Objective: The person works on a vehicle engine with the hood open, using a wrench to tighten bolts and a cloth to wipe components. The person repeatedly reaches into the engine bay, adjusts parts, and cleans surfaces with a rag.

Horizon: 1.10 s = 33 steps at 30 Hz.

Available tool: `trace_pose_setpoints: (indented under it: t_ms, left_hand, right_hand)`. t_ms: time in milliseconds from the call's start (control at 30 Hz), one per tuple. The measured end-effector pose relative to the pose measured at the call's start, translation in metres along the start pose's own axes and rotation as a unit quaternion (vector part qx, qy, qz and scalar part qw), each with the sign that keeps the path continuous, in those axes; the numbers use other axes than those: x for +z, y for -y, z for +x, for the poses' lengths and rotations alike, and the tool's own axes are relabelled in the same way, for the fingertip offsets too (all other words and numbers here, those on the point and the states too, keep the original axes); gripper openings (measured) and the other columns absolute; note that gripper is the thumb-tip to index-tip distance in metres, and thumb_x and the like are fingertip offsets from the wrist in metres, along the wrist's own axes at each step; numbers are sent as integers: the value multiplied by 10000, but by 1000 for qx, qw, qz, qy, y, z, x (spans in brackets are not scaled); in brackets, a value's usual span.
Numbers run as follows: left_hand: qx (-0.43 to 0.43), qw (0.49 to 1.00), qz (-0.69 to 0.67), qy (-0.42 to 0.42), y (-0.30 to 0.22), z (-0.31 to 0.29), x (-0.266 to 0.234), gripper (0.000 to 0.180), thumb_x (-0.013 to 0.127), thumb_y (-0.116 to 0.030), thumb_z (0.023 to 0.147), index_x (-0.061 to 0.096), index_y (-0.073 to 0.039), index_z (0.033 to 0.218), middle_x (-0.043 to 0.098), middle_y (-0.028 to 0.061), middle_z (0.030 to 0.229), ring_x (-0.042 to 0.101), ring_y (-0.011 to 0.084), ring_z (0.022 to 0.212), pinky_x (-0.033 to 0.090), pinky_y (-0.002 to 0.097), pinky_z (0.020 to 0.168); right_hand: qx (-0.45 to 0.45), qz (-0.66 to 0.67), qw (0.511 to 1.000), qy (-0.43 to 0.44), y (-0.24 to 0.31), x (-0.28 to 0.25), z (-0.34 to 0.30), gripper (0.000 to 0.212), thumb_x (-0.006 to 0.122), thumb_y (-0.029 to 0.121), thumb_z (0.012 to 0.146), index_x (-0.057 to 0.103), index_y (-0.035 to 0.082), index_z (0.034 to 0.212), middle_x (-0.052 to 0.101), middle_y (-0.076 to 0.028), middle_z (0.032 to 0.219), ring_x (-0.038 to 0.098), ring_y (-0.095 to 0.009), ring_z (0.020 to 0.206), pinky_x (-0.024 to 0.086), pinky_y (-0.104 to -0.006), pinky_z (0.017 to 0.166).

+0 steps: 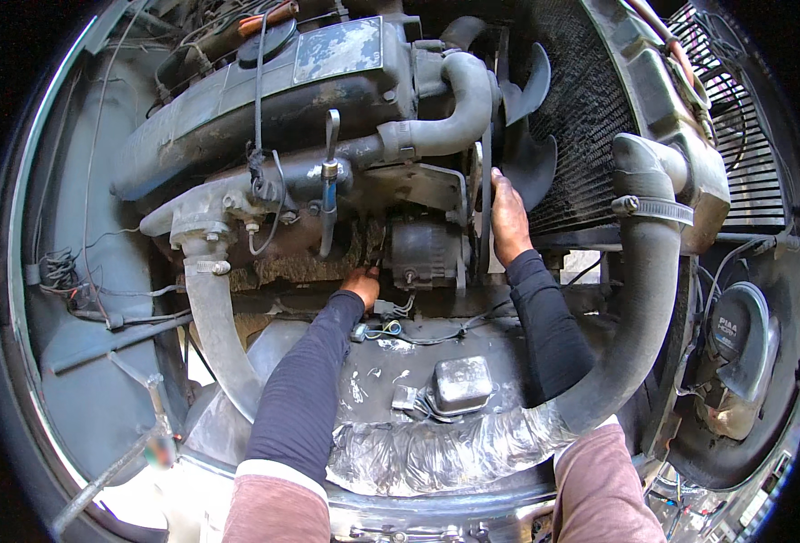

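I look down into an open engine bay. My left hand reaches in low beside the grey alternator; its fingers curl at the alternator's lower left and their tips are hidden. My right hand lies against the black drive belt just right of the alternator, fingers wrapped over the belt's edge, close to the black fan blades. A spanner hangs upright on a fitting of the engine, above my left hand, with neither hand on it.
The radiator stands right of the fan. A thick black hose curves down from it and runs across the front, partly wrapped in clear film. A pale hose drops at the left. A small grey box sits below the alternator. A round horn is at the right.
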State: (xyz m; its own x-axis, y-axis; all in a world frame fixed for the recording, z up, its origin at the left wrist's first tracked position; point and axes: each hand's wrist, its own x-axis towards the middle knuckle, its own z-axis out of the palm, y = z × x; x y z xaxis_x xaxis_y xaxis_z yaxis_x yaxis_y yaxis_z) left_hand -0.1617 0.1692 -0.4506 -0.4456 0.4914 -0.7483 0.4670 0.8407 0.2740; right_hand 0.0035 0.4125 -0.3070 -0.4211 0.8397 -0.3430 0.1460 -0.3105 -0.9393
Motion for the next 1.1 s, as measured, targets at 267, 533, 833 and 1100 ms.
trace_pose_setpoints:
  t_ms: [267, 533, 833, 1100]
  left_hand:
    - [122, 963, 235, 58, -22, -12, -22, 465, 356, -300, 1048, 600, 36, 1257, 611, 279, 1281, 581, 441, 1196, 483, 467, 1007]
    - [51, 997, 54, -14, -29, -31, -35, 443, 388, -276, 1022, 598, 5, 1292, 614, 302, 1260, 611, 412, 1174, 502, 476, 980]
    - [-62, 997, -46, 0, -34, -35, -38, 598, 376, -456, 1036, 658, 43, 1205, 598, 307, 1285, 548, 441, 1252, 448, 471, 1050]
    - [2, 999, 7, -53, -22, -23, -41, 539, 438, -411, 1006, 691, 52, 1118, 627, 311, 1220, 588, 452, 1187, 479, 479, 1007]
  right_hand:
    - [59, -4, 998, -7, 9, -3, 6, 586, 401, 445, 1017, 619, -45, 1253, 645, -134, 1240, 567, -221, 1132, 380, -323, 1035]
    - [37, -29, 999, -10, 1, -4, 13, 553, 404, 429, 1004, 652, -35, 1174, 662, -117, 1177, 574, -208, 1051, 403, -324, 981]
    - [14, 9, 999, -43, -5, 0, 14, 549, 403, 423, 989, 672, -53, 1034, 656, -98, 928, 565, -207, 858, 432, -342, 853]
    - [-20, 7, 999, -29, -14, 0, 14, 566, 389, 439, 996, 664, -52, 1056, 666, -112, 965, 581, -207, 893, 437, -344, 870]
